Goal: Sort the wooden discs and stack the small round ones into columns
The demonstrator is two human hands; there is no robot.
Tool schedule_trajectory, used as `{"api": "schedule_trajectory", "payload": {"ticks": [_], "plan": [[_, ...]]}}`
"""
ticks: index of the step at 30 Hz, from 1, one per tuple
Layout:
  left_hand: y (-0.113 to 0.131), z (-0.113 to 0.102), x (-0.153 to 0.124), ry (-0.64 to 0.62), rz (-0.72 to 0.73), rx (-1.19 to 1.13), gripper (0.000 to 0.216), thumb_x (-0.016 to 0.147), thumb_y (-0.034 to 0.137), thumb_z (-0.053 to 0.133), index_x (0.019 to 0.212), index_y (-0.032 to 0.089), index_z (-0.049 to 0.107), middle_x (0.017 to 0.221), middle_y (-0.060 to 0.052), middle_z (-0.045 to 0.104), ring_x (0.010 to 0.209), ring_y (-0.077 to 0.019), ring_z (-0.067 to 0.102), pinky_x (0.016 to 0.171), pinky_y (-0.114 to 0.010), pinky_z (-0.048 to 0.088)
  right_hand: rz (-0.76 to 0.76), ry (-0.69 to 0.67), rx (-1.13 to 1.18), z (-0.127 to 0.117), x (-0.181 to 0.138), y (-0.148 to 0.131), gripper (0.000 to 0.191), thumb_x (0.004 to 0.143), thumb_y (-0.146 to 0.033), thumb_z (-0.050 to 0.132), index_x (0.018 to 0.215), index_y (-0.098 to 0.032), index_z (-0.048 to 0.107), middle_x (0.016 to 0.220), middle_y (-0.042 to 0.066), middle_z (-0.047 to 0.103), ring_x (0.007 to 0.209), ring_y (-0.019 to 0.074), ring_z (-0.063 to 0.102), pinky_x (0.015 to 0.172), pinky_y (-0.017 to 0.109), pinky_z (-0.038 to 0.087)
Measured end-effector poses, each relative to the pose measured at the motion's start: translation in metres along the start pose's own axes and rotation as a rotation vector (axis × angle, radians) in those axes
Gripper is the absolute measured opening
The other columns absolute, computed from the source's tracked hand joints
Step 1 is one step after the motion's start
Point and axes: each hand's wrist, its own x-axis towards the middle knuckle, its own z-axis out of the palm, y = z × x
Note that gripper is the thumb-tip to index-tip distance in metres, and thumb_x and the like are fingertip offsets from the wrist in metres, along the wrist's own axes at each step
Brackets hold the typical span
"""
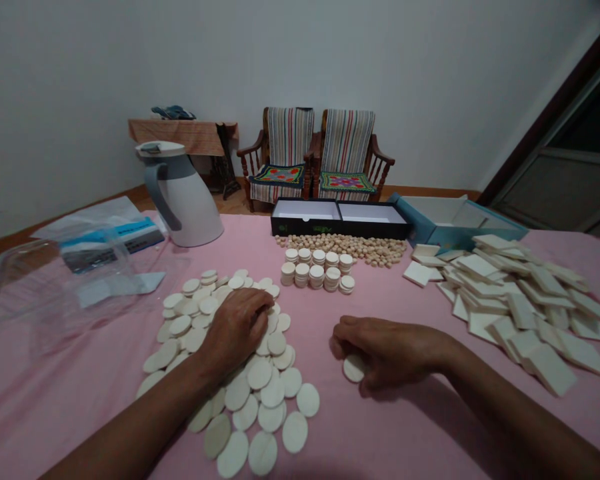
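My left hand (243,321) rests on a spread pile of round pale wooden discs (259,373). Its fingers are curled together with the thumb, and whatever lies under them is hidden. To the right, over bare pink cloth, my right hand (375,350) is closed around a wooden disc (354,368) whose flat face looks up between thumb and fingers. Whether more discs sit beneath that one I cannot tell. Beyond the hands stand two rows of short disc stacks (317,275), placed side by side.
Small wooden beads (350,247) lie before a black two-part box (340,230). A blue box (445,223) stands behind a heap of square wooden tiles (520,300). At left are a white-and-grey jug (190,200) and clear plastic packaging (55,280). The cloth (380,440) is pink.
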Motion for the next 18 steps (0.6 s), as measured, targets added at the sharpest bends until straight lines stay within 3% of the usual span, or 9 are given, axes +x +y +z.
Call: {"api": "schedule_trajectory", "payload": {"ticks": [5,10,13,16,18], "plan": [[0.0,0.0,-0.001,-0.006,0.001,-0.006,0.018,0.079,0.009,0.047,0.087,0.017,0.061,0.087,-0.006,0.066,0.083,-0.0215,0.059,0.077,-0.038,0.047,-0.053,0.009,-0.02,0.002,0.004,0.004,0.031,0.061,-0.014,0.068,0.089,-0.021,0.056,0.089,0.0,0.055,0.078,0.0141,0.05,0.064,0.023,0.036],[-0.001,0.002,-0.001,-0.008,-0.003,-0.015,0.018,0.079,0.009,0.047,0.088,0.017,0.061,0.088,-0.006,0.066,0.084,-0.0216,0.059,0.077,-0.038,0.047,-0.054,0.089,0.121,-0.011,0.005,0.012,0.029,0.066,-0.013,0.064,0.093,-0.02,0.058,0.084,-0.001,0.059,0.072,0.0122,0.052,0.06,0.021,0.038],[-0.002,0.003,0.0,-0.008,0.001,-0.018,0.018,0.079,0.009,0.047,0.088,0.017,0.061,0.088,-0.006,0.066,0.084,-0.0214,0.059,0.078,-0.038,0.047,0.066,0.349,0.178,-0.014,0.013,0.025,0.02,0.071,-0.016,0.06,0.091,-0.019,0.057,0.081,0.0,0.059,0.067,0.0116,0.053,0.057,0.021,0.039],[-0.003,0.004,-0.001,0.001,0.007,-0.018,0.018,0.079,0.009,0.048,0.088,0.016,0.061,0.088,-0.006,0.066,0.083,-0.0214,0.059,0.077,-0.038,0.047,0.258,0.728,0.097,-0.011,0.025,0.044,0.016,0.073,-0.027,0.062,0.082,-0.018,0.053,0.077,0.001,0.058,0.063,0.013,0.051,0.055,0.023,0.036],[-0.002,0.003,-0.001,0.003,0.006,-0.024,0.018,0.079,0.009,0.047,0.088,0.017,0.061,0.087,-0.006,0.066,0.083,-0.0211,0.059,0.077,-0.038,0.047,0.304,0.883,0.019,-0.008,0.033,0.054,0.019,0.072,-0.032,0.063,0.078,-0.019,0.05,0.076,0.002,0.057,0.063,0.0142,0.05,0.055,0.025,0.035]]}}
